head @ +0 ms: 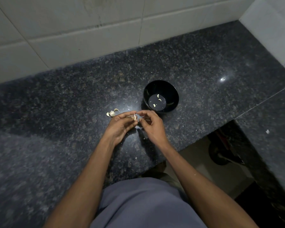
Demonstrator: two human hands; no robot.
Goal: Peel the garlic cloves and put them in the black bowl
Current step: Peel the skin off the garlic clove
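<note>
My left hand pinches a small pale garlic clove between thumb and fingertips, above the dark granite counter. My right hand is right beside it, with curled fingers picking at the clove's skin. The black bowl stands just beyond my right hand and holds three peeled cloves on its bottom. A small heap of unpeeled cloves lies on the counter just left of my left hand.
The speckled granite counter runs to a white tiled wall behind. Tiny skin flakes lie scattered around the hands. The counter's front edge turns a corner at the right, with a dark gap and floor below.
</note>
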